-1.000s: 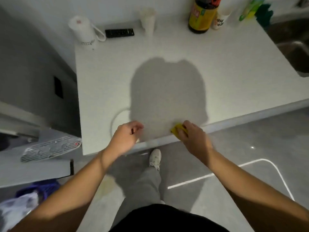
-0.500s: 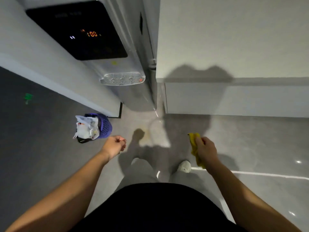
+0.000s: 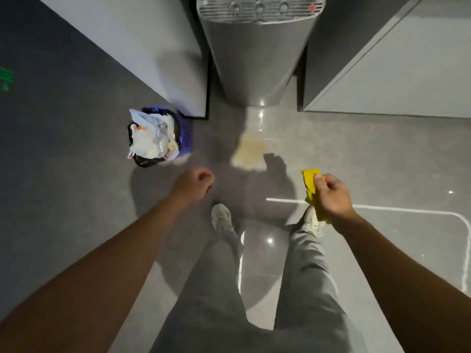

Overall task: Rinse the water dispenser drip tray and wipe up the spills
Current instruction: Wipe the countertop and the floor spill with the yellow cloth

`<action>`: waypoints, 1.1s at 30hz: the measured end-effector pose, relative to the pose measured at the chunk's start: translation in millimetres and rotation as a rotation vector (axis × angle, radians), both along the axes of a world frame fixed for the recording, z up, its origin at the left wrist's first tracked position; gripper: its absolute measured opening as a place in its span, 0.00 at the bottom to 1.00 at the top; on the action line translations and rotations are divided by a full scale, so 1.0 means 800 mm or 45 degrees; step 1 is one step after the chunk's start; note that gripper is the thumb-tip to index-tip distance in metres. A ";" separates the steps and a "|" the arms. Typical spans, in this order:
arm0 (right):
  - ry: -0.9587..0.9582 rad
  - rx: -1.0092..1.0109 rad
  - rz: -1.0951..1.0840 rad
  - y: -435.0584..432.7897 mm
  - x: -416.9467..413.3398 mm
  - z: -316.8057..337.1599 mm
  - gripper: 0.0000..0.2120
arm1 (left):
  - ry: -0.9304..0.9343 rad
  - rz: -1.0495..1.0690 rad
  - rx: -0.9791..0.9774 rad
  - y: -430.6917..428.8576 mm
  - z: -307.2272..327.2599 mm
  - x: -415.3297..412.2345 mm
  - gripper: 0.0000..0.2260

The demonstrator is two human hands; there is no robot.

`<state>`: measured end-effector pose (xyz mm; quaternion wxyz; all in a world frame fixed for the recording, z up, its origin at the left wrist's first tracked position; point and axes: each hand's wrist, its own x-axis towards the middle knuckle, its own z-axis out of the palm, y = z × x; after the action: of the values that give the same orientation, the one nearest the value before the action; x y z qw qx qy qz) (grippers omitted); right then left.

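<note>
The grey water dispenser [image 3: 254, 59] stands at the top centre, its white slotted drip tray [image 3: 260, 8] at the frame's top edge. On the floor in front of it lies a yellowish spill [image 3: 251, 154]. My right hand [image 3: 331, 194] is shut on a yellow cloth [image 3: 311, 182], held in the air right of the spill and above my right shoe. My left hand [image 3: 195, 186] hangs loosely curled and empty, just below and left of the spill.
A purple bin [image 3: 158, 137] stuffed with white bags stands left of the spill, by the corner of a white cabinet [image 3: 142, 47]. A white counter unit [image 3: 407, 72] fills the upper right. My legs and shoes [image 3: 221, 220] are on the glossy grey floor.
My view has swung from the countertop down to the floor and closer to the dispenser's base. The right hand, which held the cloth at the counter edge, now holds it above the floor.
</note>
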<state>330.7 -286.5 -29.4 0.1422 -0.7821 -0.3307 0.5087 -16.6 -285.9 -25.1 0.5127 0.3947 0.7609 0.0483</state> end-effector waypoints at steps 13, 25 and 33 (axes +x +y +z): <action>-0.517 0.411 0.879 0.040 -0.073 -0.435 0.13 | 0.125 -0.393 0.193 0.046 -0.430 -0.070 0.05; -0.969 0.749 1.192 0.071 -0.062 -0.767 0.13 | 0.663 -1.096 0.349 0.088 -0.767 -0.081 0.47; -0.877 0.695 1.009 0.047 -0.073 -0.770 0.20 | 0.627 -1.067 0.360 0.086 -0.768 -0.075 0.50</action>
<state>272.3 -249.2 -645.7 0.0217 -0.6541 -0.7437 0.1364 -76.2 -216.9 -639.2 0.2351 0.7313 0.6216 -0.1535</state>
